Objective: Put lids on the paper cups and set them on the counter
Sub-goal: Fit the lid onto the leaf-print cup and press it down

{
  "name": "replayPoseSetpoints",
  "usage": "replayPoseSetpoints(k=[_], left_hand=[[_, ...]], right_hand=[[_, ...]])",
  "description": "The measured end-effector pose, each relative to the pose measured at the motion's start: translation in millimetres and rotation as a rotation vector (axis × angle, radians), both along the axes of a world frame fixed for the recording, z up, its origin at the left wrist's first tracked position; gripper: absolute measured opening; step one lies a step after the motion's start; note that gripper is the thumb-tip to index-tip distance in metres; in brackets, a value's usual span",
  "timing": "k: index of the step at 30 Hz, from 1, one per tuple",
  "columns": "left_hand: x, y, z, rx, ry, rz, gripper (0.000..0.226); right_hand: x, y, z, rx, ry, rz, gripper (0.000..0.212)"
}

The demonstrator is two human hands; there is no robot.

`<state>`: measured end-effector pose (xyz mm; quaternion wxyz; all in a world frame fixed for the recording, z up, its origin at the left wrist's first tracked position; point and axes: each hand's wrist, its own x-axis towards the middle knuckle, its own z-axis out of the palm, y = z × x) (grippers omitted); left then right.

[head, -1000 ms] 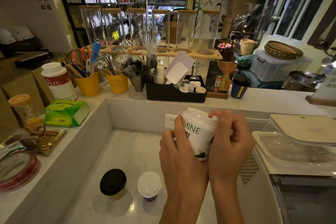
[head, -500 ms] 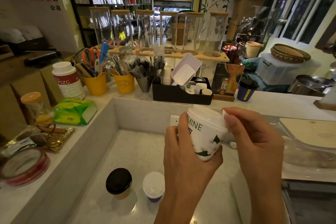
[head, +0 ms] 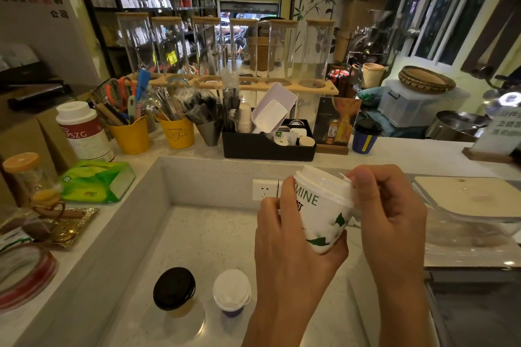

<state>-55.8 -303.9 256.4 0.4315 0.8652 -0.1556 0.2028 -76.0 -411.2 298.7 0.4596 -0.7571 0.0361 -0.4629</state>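
white paper cup (head: pixel 324 220), held above the counter's (head: pixel 197 239) near right, is being lidded: left hand (head: pixel 287 251) is clamping its body, right hand (head: pixel 392 217) is pinching the lid (head: pixel 324 182) rim. next: likely seating the rim all round, then setting it down.

white cup (head: pixel 324 217) with green leaves, black lid (head: pixel 174 288), yellow buckets (head: pixel 132 135)

Lid going onto a white paper cup, held over the table

The left hand (head: pixel 284 242) grips the tilted white cup (head: pixel 324 222) (green leaf print) while the right hand (head: pixel 392 217) pinches the white lid (head: pixel 321 182) at its rim. Below on the table (head: pixel 197 236) stand a black-lidded cup (head: pixel 174 289) and a white-lidded cup (head: pixel 232 291), just beside each other.
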Motion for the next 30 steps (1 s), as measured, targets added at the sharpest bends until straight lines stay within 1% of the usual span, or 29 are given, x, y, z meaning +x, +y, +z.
replayPoseSetpoints(k=[5, 9, 11, 14, 19, 23, 26, 30], left_hand=[[3, 5, 0, 0.020, -0.002, 0.012, 0.100], [3, 8, 0, -0.014, 0.032, -0.017, 0.104], [2, 11, -1, -0.019, 0.041, -0.018, 0.106], [1, 16, 0, -0.038, 0.036, -0.012, 0.106], [6, 24, 0, -0.066, 0.040, 0.009, 0.105], [9, 29, 4, -0.056, 0.029, 0.042, 0.107], [5, 27, 7, -0.063, 0.027, 0.031, 0.104], [0, 27, 10, -0.086, 0.045, 0.023, 0.103]], right_hand=[[4, 6, 0, -0.097, -0.031, -0.067, 0.041], [11, 16, 2, -0.072, -0.085, -0.067, 0.056], [15, 21, 2, -0.062, -0.102, -0.048, 0.060], [20, 28, 2, -0.020, -0.109, -0.031, 0.052], [27, 41, -2, 0.014, -0.097, 0.023, 0.018], [27, 42, -4, 0.048, -0.096, 0.078, 0.005], [24, 41, 0, 0.052, -0.113, 0.087, 0.005], [18, 41, 3, 0.064, -0.146, 0.091, 0.013]])
